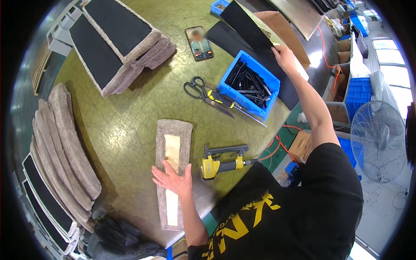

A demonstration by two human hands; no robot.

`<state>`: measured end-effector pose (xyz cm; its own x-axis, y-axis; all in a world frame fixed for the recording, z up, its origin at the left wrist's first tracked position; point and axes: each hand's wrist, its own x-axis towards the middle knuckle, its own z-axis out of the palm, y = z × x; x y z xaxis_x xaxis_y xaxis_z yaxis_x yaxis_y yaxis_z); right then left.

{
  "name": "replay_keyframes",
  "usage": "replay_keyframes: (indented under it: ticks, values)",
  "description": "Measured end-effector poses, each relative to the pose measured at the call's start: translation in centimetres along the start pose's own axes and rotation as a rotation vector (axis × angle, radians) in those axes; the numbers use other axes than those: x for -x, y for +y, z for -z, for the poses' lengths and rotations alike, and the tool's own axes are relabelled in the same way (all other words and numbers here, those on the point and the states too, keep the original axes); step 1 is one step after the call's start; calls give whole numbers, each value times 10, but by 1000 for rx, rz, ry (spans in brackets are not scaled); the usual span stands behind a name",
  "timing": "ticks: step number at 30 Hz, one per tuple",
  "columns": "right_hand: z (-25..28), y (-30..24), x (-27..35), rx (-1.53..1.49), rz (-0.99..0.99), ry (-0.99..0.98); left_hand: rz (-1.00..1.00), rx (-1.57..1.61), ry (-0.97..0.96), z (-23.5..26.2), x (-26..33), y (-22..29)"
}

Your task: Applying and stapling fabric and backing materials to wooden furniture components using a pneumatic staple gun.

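Observation:
My left hand (pixel 175 178), fingers spread, is over a long carpet-covered panel (pixel 161 203) with a bare pale strip down its middle. Whether the palm touches the panel cannot be told. Up at the far right, my right hand (pixel 284 56) pinches the edge of a black fabric strip (pixel 248 27), which is raised at a slant above other black strips (pixel 229 38). Right of the panel, a yellow and black staple gun (pixel 223 162) lies on its side with a hose attached. A blue bin (pixel 250 86) of black staple strips stands between the gun and my right hand.
Large black scissors (pixel 208 96) lie left of the bin, below a phone (pixel 199 43). Stacked carpet-edged black panels (pixel 117 39) occupy the far left; curved carpeted pieces (pixel 69 143) line the left edge. An open cardboard box (pixel 286 32), red hose and floor fan (pixel 377 141) are at right.

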<state>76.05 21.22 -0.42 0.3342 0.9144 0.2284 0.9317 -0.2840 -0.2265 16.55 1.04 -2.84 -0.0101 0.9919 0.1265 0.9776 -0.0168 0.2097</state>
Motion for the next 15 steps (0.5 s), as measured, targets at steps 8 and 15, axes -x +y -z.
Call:
replay_keyframes:
  ticks: [8,15]
  values:
    - [145,-127,5,29,256,160,45,63,-168,21,-7,-1]
    - [182,-320,166,-269,1262,-947,-407,697,115,158,-22,57]
